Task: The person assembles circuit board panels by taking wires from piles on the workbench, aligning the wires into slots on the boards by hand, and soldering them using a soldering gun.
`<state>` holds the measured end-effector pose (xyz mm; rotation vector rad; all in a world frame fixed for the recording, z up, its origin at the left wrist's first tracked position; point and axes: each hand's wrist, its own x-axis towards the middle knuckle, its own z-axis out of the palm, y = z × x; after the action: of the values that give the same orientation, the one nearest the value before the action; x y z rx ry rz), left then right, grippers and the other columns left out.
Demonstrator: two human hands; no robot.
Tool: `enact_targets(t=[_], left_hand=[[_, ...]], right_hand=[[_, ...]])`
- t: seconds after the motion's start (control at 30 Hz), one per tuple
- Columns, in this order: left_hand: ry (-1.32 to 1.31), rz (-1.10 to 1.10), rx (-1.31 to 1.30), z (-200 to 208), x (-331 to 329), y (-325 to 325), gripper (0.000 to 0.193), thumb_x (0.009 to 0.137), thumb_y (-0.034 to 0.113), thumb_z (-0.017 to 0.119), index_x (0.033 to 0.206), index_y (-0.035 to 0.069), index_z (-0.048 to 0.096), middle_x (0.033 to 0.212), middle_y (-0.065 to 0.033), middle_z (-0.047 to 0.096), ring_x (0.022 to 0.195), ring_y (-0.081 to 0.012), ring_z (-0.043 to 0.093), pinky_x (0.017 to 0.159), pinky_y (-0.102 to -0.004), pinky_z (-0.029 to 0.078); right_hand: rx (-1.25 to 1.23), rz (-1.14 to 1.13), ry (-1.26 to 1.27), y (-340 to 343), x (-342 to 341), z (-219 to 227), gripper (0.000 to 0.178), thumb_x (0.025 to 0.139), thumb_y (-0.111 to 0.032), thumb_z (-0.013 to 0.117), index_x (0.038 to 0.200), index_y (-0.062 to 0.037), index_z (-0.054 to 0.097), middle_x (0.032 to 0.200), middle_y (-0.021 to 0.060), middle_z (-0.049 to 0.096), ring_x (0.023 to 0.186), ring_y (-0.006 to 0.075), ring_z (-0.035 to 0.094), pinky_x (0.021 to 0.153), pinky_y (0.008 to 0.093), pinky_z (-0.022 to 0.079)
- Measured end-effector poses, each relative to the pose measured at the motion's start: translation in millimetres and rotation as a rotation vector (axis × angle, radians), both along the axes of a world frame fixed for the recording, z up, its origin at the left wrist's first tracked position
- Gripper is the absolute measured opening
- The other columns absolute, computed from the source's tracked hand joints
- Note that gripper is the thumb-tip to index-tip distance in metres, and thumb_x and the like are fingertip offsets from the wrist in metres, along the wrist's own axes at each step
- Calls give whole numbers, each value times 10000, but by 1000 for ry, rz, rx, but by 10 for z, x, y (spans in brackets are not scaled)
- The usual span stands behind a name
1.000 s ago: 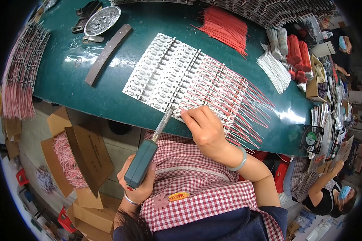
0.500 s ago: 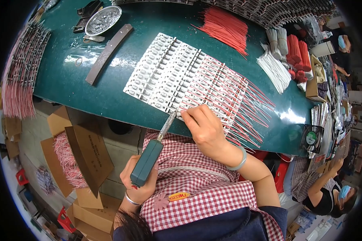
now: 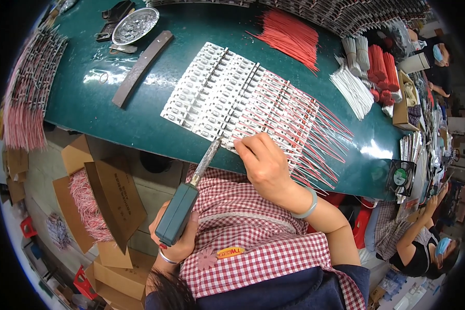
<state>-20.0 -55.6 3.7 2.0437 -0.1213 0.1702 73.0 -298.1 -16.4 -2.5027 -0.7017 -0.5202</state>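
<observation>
My left hand (image 3: 176,235) is wrapped round the dark green handle of a soldering iron (image 3: 176,214). Its silvery tip reaches up to the near edge of a panel of white small parts (image 3: 204,88), set in rows. Thin red and white wires (image 3: 315,150) run off the right side of that panel. My right hand (image 3: 263,160) rests at the panel's near edge, just right of the iron's tip, thumb and forefinger pinched together. Whatever lies between those fingertips is too small to make out.
On the green table (image 3: 139,124) lie a brown curved bar (image 3: 142,70), a metal dish (image 3: 135,26), red wires (image 3: 289,36) and white wires (image 3: 352,88). Finished-looking wired strips (image 3: 28,93) hang at the left edge. Below stands a cardboard box (image 3: 116,201). Another person (image 3: 413,248) works at right.
The soldering iron has shifted slightly left and down with my left hand, its tip now a little farther from my right fingertips. My right hand has barely moved.
</observation>
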Motion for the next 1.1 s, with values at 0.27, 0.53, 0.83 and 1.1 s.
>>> enact_targets(t=[0.27, 0.53, 0.83, 1.1], left_hand=[[59, 2, 21, -33, -70, 52, 250, 746, -51, 767, 988, -65, 705, 937, -174, 707, 787, -308, 718, 744, -347, 573], [38, -16, 22, -64, -53, 33, 234, 754, -52, 766, 980, -61, 704, 951, -172, 712, 805, -307, 724, 744, -351, 577], [75, -48, 9, -65, 16, -14, 240, 782, -40, 765, 1007, -67, 689, 940, -166, 709, 785, -257, 718, 700, -315, 562], [44, -63, 28, -53, 92, -76, 209, 781, -47, 762, 973, -69, 683, 912, -160, 702, 753, -245, 711, 674, -309, 554]], right_hand=[[9, 32, -44, 28, -87, -6, 326, 748, -24, 655, 1058, 75, 673, 951, 108, 630, 840, 248, 591, 679, 346, 517], [-27, -16, -88, -15, -32, -15, 299, 753, -41, 647, 1035, 53, 683, 953, 93, 635, 847, 239, 601, 663, 345, 501], [-65, -27, -63, -18, -16, -14, 301, 751, -41, 637, 1037, 39, 683, 952, 90, 620, 864, 234, 591, 660, 340, 496], [-40, -10, -48, -26, -16, -23, 310, 749, -26, 643, 1049, 48, 675, 956, 102, 611, 855, 249, 580, 676, 343, 515]])
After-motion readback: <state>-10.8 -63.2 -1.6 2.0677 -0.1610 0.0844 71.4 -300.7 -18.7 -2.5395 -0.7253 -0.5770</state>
